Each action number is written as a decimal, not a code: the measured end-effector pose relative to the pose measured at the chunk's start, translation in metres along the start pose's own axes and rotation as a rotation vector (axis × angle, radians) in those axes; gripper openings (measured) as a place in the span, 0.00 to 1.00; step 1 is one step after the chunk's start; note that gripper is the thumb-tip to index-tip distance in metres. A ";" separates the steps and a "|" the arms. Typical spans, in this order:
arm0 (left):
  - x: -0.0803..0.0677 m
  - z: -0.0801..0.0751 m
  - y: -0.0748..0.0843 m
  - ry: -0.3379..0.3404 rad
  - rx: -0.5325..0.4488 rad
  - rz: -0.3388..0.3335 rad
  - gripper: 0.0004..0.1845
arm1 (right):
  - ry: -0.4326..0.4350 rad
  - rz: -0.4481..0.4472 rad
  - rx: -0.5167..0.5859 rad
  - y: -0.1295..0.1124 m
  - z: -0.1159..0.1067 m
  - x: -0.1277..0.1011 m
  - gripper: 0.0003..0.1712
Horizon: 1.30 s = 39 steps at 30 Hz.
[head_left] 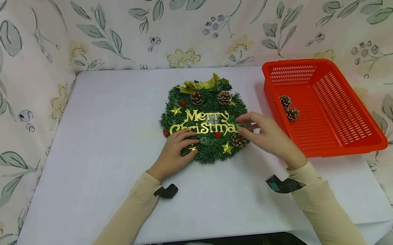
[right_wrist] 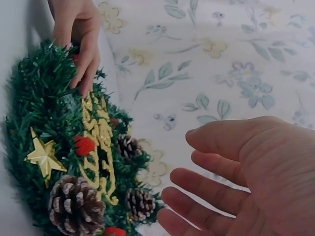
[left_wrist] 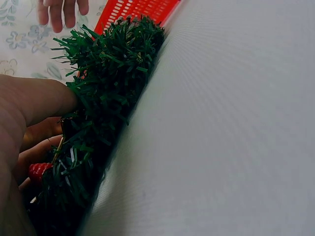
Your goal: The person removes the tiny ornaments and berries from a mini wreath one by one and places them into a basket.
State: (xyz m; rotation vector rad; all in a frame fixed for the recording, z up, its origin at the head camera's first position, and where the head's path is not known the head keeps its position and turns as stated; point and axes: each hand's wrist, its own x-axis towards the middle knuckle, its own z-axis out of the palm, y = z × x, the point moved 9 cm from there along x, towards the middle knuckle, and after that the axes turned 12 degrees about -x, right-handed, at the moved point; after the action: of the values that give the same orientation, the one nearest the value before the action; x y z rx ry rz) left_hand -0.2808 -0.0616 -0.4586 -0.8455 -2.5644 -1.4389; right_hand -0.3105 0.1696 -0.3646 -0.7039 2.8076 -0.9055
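A green tinsel wreath (head_left: 207,152) lies on the white table, bearing gold "Merry Christmas" lettering (head_left: 203,128), pine cones (head_left: 239,140), gold stars (head_left: 227,148) and red berries (right_wrist: 84,145). My left hand (head_left: 176,152) rests on its lower left part, fingers over the lettering's left end and thumb against the greenery. The left wrist view shows that thumb (left_wrist: 47,101) at the tinsel, its tip partly hidden, beside a red berry (left_wrist: 39,172). Over the wreath's right side, near a pine cone, is my right hand (head_left: 271,137). Its fingers (right_wrist: 209,184) are spread and hold nothing.
A red plastic basket (head_left: 324,151) stands at the table's right, with two pine cones (head_left: 289,108) inside. Floral cloth (head_left: 208,22) hangs behind and at the sides. A black band (head_left: 167,191) sits on the left wrist. Beneath the front edge is a dark area with cables.
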 end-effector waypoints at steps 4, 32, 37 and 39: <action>0.000 0.000 0.000 -0.001 0.002 -0.001 0.17 | -0.012 0.008 0.009 0.006 0.007 0.000 0.19; 0.005 -0.015 0.016 0.130 -0.011 0.057 0.16 | 0.017 0.067 -0.001 0.029 0.026 -0.005 0.25; 0.014 -0.020 0.030 0.149 -0.042 0.066 0.18 | 0.002 0.096 0.009 0.033 0.027 -0.006 0.25; 0.018 -0.017 0.033 0.109 -0.059 0.052 0.20 | -0.003 0.103 0.010 0.034 0.028 -0.007 0.25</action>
State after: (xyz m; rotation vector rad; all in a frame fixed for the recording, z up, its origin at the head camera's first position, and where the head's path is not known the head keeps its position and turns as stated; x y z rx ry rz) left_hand -0.2827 -0.0541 -0.4179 -0.8110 -2.4144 -1.5084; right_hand -0.3110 0.1828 -0.4072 -0.5535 2.8051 -0.9000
